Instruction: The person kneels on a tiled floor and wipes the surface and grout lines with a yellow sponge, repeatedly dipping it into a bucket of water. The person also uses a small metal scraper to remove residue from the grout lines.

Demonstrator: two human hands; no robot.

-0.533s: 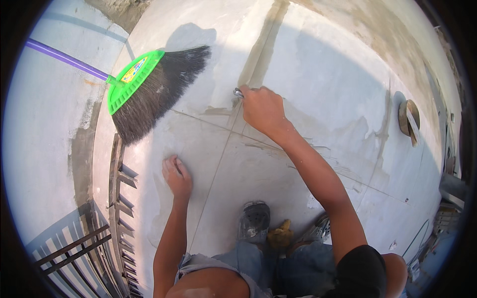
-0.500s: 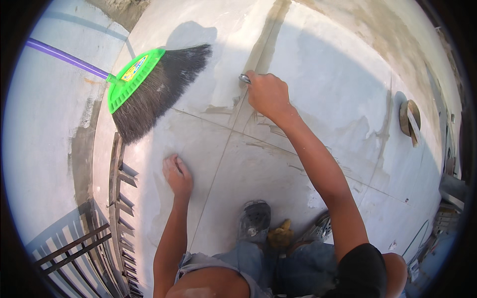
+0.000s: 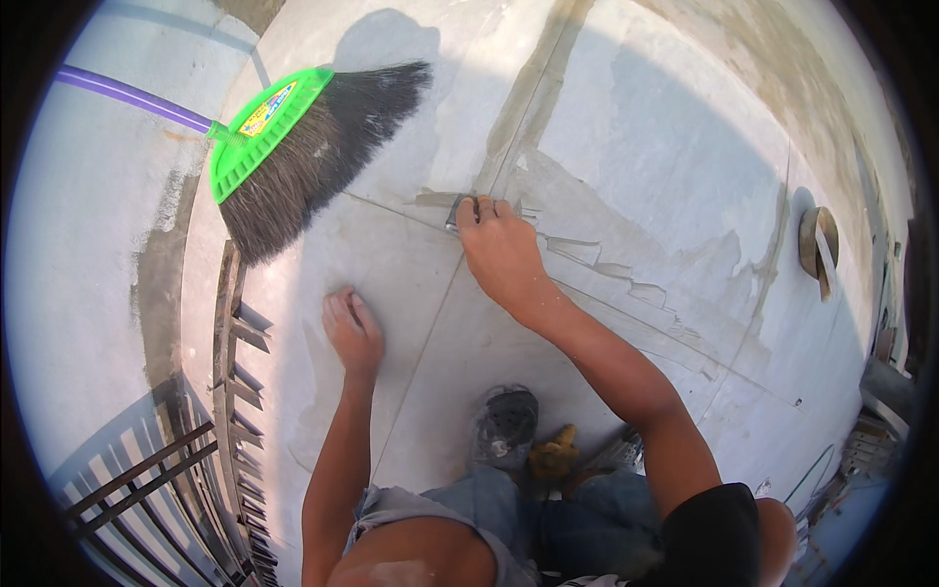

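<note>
Pressed to the pale tiled floor [image 3: 416,279], a small metal scraper [image 3: 454,213] pokes out under the fingers of my right hand [image 3: 501,252], which is closed round it; most of the tool is hidden. It sits near the crossing of two tile joints, where damp grey grout streaks [image 3: 587,252] spread to the right. Another wet grey band [image 3: 533,88] follows the joint running away from me. My left hand [image 3: 352,331] rests on the tile to the left, fingers loosely bent, thumb apart, holding nothing.
A broom [image 3: 279,147] with green head, dark bristles and purple handle lies at the far left. Dark metal railing [image 3: 147,484] stands near left. At right is a tape roll [image 3: 814,240]. Beside my shoe [image 3: 506,426] lies a yellowish-brown lump [image 3: 554,454].
My right hand has drawn the scraper toward me and slightly left, down to the joint crossing. My left hand stays on the tile. The view has shifted slightly.
</note>
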